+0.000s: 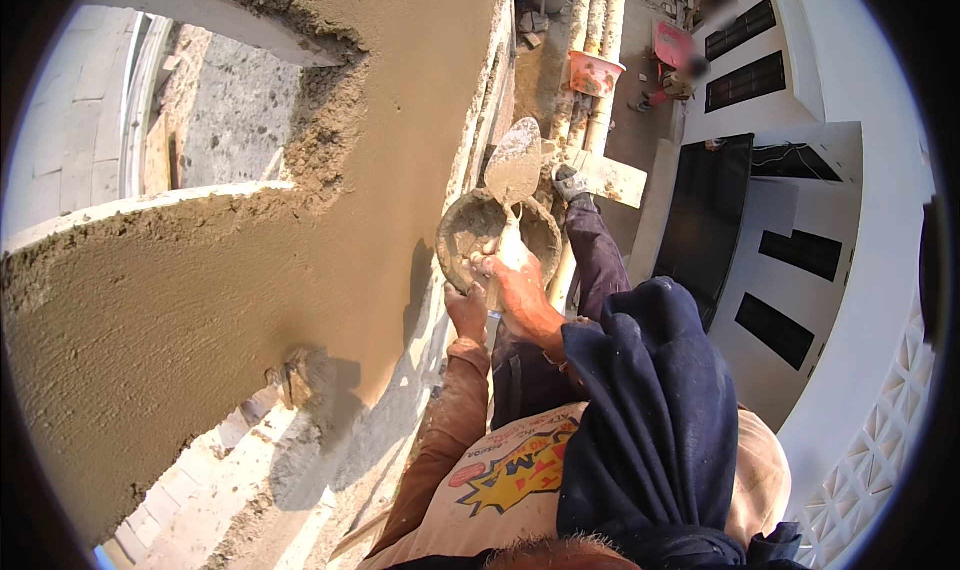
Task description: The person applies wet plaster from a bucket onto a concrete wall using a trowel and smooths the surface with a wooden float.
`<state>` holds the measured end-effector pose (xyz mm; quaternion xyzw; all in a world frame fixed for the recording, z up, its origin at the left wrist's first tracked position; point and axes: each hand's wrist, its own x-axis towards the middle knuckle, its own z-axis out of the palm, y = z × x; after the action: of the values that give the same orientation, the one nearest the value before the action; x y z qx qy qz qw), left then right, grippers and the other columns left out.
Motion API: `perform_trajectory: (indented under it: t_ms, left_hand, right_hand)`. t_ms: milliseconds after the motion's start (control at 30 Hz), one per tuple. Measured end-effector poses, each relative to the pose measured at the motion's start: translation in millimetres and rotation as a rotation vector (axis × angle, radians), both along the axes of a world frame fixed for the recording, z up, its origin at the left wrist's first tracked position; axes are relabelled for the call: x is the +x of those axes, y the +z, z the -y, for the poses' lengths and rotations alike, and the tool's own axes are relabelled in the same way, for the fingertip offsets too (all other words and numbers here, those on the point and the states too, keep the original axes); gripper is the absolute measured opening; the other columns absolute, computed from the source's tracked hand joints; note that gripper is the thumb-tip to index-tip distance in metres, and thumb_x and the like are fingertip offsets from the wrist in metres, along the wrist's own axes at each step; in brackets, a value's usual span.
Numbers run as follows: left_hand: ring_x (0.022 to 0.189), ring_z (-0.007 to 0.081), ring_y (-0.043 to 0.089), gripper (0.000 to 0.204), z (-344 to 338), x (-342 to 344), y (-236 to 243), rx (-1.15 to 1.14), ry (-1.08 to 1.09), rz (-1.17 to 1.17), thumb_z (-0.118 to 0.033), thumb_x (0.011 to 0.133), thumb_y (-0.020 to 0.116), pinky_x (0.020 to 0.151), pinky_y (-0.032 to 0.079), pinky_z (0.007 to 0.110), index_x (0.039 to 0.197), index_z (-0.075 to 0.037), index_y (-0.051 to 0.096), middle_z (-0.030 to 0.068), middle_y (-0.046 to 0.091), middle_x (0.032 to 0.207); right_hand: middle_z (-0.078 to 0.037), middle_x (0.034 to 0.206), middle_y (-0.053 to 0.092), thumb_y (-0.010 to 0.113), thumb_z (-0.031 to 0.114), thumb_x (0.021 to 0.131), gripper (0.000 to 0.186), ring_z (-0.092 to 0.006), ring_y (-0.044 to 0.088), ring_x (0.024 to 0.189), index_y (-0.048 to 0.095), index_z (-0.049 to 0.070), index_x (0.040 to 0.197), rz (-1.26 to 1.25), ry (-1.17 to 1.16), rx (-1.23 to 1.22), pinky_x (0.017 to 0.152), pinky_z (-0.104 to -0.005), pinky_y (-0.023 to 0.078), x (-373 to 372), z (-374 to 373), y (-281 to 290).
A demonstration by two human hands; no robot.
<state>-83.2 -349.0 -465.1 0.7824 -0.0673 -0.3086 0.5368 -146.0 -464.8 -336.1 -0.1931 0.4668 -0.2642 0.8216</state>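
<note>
My left hand (466, 310) grips the lower-left rim of a round mortar bucket (456, 232), its fingers wrapped at the edge. My right hand (512, 288) is closed on the pale, caked handle of a trowel over the bucket. The trowel's blade (516, 157), coated in grey-brown mortar, points upward in the picture, beyond the bucket's far rim. To my left is a wall (385, 170) coated in fresh-looking plaster, with rough edges around an opening (235, 110). The bucket's underside and some of my fingers are hidden.
Pale poles (606, 30) and a short board (617, 180) lie along the wall, near my foot (572, 185). A pink basin (596, 75) sits on the poles. Below, another person (673, 88) is by a red wheelbarrow (671, 42). A white building (840, 270) stands at right.
</note>
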Motion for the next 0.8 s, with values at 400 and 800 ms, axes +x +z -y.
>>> perform_trajectory:
  t_ms: [400,800]
  left_hand:
    - [0.096,0.0356,0.07,0.051,142,14,-36,0.047,0.335,-0.66,0.002,0.085,0.063,0.078,0.063,0.051,0.134,-0.002,0.049,0.0202,0.063,0.119]
    - [0.102,0.0354,0.068,0.057,245,50,-157,0.177,0.426,-0.74,-0.002,0.087,0.063,0.078,0.063,0.052,0.14,-0.009,0.043,0.0162,0.062,0.122]
  right_hand:
    - [-0.004,0.069,0.061,0.073,0.019,0.092,0.018,-0.0148,0.057,0.052,0.063,0.004,0.089,-0.579,0.038,0.034,0.047,-0.0285,0.047,-91,247,-95]
    - [-0.018,0.097,0.07,0.074,0.02,0.093,0.032,-0.0218,0.07,0.075,0.062,-0.004,0.111,-0.611,-0.158,0.204,0.063,-0.0309,0.061,-133,533,-396]
